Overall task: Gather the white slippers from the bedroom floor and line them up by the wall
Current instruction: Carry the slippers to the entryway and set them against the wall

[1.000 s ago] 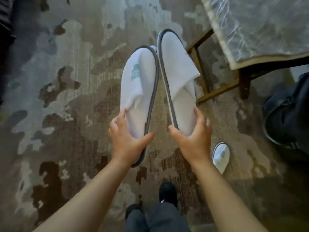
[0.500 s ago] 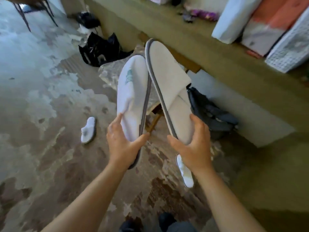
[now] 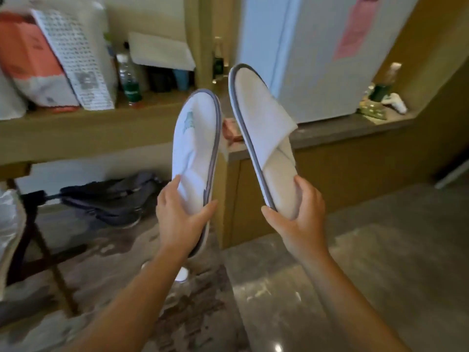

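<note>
Slippers held up in both hands, toes raised toward the counter point(image 3: 330, 133).
Left hand point(image 3: 181, 219) closes around the heel of the logo slipper point(image 3: 195, 153); right hand point(image 3: 299, 214) closes around the heel of the plain slipper point(image 3: 264, 128). They hang apart before the counter; another slipper point(image 3: 181, 274) lies on the floor below it.

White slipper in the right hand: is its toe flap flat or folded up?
Folded up. On the white grey-trimmed slipper in the right hand, the flap's corner juts past the sole's edge.
</note>
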